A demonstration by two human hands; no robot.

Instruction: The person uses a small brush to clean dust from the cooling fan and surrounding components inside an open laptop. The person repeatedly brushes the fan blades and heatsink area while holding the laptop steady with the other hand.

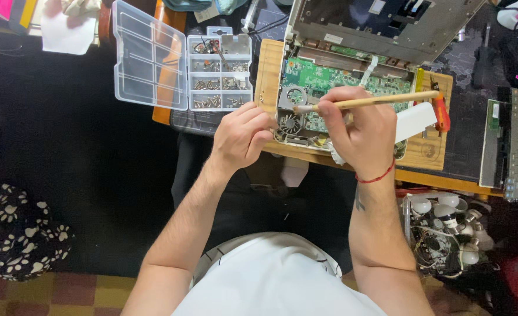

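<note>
Left hand point(242, 136) loosely curled, right hand point(359, 133) pinched shut — forearms converging forward

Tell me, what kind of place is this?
Probably a home electronics repair bench. An opened laptop shows its green circuit board, the right hand holds a brush over the fan, and a clear organizer box holds screws.

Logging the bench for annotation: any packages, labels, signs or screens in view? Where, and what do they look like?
Clear plastic organizer box: left of the opened laptop, lid open, compartments of small metal screws.
White label: small rectangle on the laptop's upper frame.
White sticker: small rectangle on the raised dark panel.
No lit screens or signs visible.
</note>
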